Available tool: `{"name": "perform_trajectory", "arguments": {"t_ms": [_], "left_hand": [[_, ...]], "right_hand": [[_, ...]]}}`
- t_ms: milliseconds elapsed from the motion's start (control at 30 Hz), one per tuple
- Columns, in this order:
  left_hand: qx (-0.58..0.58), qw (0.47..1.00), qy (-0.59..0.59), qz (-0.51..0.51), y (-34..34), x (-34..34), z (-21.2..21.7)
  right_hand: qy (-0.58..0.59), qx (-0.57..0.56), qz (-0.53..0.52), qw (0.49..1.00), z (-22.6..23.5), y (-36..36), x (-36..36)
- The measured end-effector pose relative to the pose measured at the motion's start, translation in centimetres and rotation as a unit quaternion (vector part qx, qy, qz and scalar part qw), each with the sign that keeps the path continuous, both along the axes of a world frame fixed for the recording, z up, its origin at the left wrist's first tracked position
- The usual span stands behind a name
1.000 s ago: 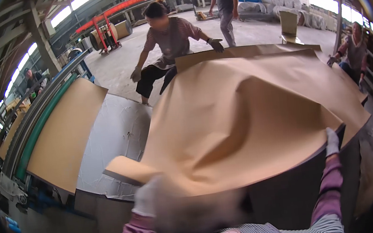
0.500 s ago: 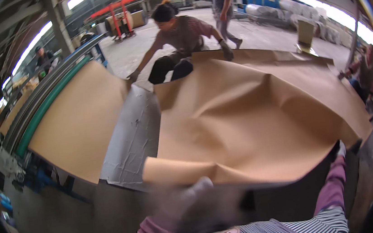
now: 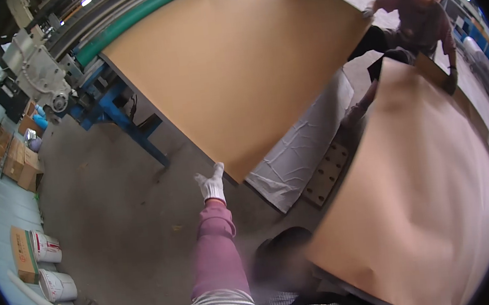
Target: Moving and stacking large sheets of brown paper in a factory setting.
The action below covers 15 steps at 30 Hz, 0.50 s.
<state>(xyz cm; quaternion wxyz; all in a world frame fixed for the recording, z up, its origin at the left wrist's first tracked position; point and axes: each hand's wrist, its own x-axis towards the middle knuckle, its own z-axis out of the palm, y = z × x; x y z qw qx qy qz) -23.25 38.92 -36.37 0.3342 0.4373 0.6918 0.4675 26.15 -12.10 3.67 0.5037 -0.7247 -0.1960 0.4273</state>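
My left hand [image 3: 211,184], in a white glove with a mauve sleeve, reaches forward to the near corner of a wide brown paper sheet [image 3: 236,70]. Its thumb and fingers are apart, and one fingertip is at the sheet's edge. That sheet extends from a green roller [image 3: 123,23] on a machine. My right hand is out of view. On the right hangs a second, creased brown sheet [image 3: 421,187], its near edge close to my body. A crouching co-worker [image 3: 421,21] has one gloved hand at the first sheet's far corner and the other by the second sheet.
A wrinkled grey-white covered surface [image 3: 298,153] and a plate with dark holes [image 3: 327,170] lie between the sheets. Blue machine legs [image 3: 128,126] stand at left. Along the left wall are cardboard boxes [image 3: 15,155], white buckets [image 3: 57,284] and a pale hose [image 3: 33,297].
My view has swung left and down. My left hand has left the creased sheet's near edge and is now at the roller-fed sheet. My right hand has gone out of view.
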Motion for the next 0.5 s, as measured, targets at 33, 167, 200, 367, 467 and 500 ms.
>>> {"name": "perform_trajectory", "arguments": {"t_ms": [33,167,200,367,467,500], "left_hand": [[-0.103,0.994,-0.018,0.019,1.2,9.6,7.2],[-0.166,0.943,-0.269,-0.102,1.0,12.8,15.0],[-0.316,0.917,-0.230,-0.083,-1.5,17.0,20.9],[-0.033,0.941,-0.174,-0.289,-5.5,14.7,31.3],[-0.020,0.840,-0.389,-0.377,-9.4,16.9,41.7],[0.053,0.838,-0.368,-0.400,-10.5,17.8,44.5]], "right_hand": [[-0.040,-0.043,0.007,0.998,2.0,1.2,-2.4],[-0.059,-0.142,0.126,0.980,5.8,6.8,-9.4],[-0.076,-0.182,0.122,0.973,6.7,6.8,-10.1],[-0.047,-0.167,-0.001,0.985,5.0,4.9,-11.0],[-0.077,-0.111,0.056,0.989,4.4,5.4,-11.4],[-0.110,-0.066,0.106,0.986,4.3,5.2,-11.8]]}}
